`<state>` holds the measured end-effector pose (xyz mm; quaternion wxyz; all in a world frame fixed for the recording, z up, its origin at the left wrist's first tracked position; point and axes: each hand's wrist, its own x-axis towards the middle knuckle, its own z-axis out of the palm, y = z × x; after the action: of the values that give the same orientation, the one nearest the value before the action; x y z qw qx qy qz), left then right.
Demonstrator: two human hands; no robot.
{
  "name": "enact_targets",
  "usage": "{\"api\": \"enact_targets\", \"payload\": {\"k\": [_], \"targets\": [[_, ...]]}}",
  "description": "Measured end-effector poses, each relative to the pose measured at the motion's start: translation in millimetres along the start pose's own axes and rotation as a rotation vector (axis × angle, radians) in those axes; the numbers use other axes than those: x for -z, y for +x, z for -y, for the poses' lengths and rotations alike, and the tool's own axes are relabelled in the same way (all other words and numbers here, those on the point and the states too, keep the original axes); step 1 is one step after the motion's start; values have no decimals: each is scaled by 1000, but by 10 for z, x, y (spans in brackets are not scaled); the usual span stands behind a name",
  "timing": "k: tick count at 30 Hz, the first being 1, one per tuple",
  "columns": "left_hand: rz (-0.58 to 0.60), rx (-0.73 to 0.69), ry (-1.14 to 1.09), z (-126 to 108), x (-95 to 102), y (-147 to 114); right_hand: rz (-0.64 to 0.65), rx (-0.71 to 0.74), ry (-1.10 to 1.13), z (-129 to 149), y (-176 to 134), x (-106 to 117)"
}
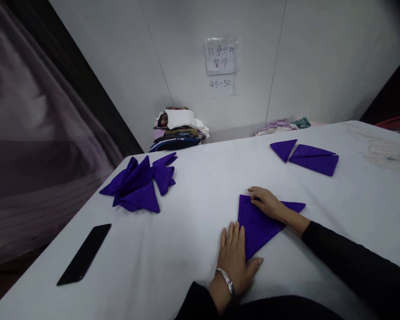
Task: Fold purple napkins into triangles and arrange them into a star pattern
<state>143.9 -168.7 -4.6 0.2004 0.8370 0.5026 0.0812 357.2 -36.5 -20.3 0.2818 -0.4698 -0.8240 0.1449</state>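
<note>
A purple cloth napkin (pixel 258 231), folded into a triangle, lies on the white-covered table in front of me. One point reaches toward me and another sticks out to the right behind my right wrist. My left hand (pixel 232 253) rests flat at the napkin's left edge, fingers stretched out and thumb spread beside the near point. Across the far part of the cloth lies my right hand (pixel 266 204), its fingers extended over the far edge and pressing from above. The cloth under the right palm is hidden.
Crumpled purple napkins (pixel 136 184) sit at the left, with a black phone-like slab (pixel 84 254) nearer me. Two flat folded purple pieces (pixel 313 159) lie at the far right. Behind the table are stacked clothes (pixel 178 129) and a wall with handwritten paper signs (pixel 222 58).
</note>
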Motion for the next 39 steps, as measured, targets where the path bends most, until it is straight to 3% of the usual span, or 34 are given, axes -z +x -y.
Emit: {"api": "enact_targets", "payload": {"k": [10, 20, 28, 39], "targets": [[-1, 9, -38, -11, 23, -5, 1, -79, 95, 42, 74, -42], [11, 12, -21, 4, 1, 5, 5, 11, 107, 60, 72, -8], [0, 8, -27, 12, -13, -3, 6, -12, -6, 123, 119, -6], [5, 2, -30, 14, -6, 1, -5, 3, 36, 121, 121, -13]]}}
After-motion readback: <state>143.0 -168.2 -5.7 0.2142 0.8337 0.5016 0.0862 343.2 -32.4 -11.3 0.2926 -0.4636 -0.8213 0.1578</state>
